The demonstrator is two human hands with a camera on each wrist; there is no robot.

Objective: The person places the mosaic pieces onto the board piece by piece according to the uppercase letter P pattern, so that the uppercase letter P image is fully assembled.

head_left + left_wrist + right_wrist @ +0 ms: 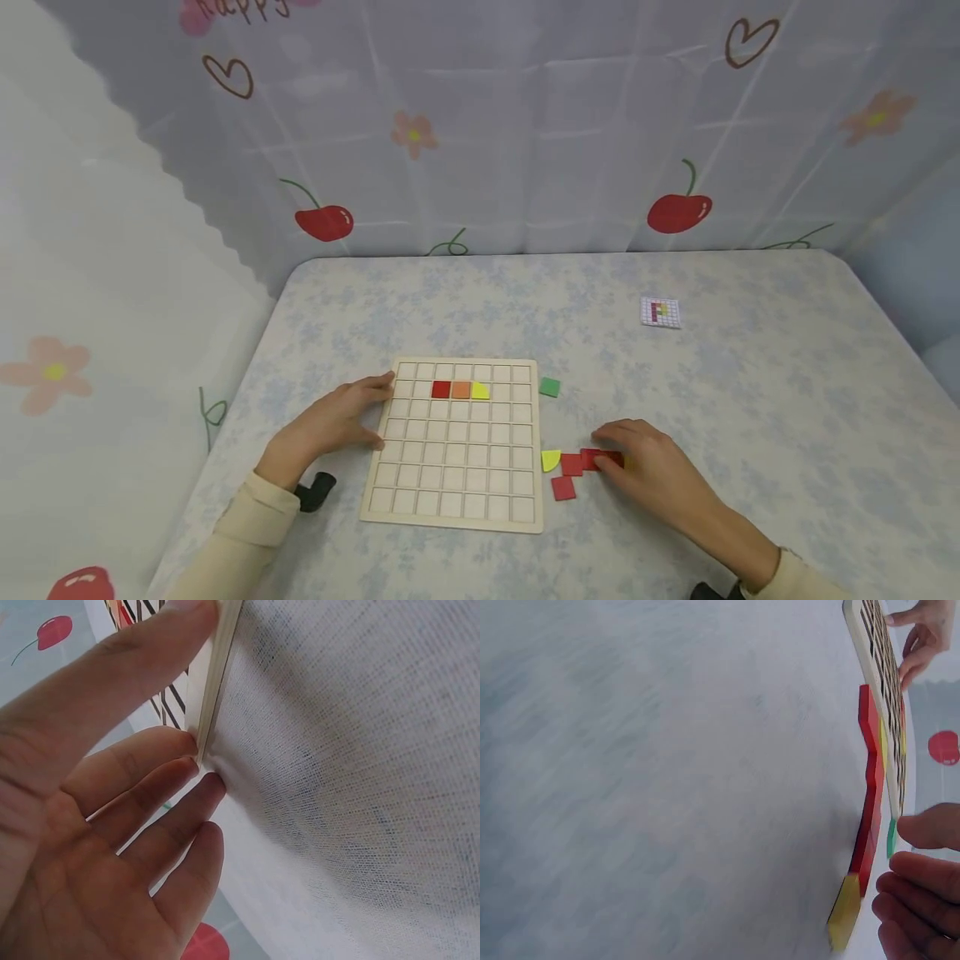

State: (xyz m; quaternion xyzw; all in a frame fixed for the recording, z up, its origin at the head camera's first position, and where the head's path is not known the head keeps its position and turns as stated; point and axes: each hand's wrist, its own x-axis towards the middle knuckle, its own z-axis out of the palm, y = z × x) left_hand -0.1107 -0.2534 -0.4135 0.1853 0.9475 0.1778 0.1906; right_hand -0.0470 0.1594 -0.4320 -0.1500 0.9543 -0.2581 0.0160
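I have my left hand [336,423] on the wooden grid board [456,455], lower centre, fingers spread.
Right hand [651,463], lower right: fingers loosely parted over red square tiles [572,464].

Angles left hand [332,423] in from lower left, thumb spread wide from fingers. Angles right hand [654,468] in from lower right, back upward, fingers slightly bent, thumb parted from index.
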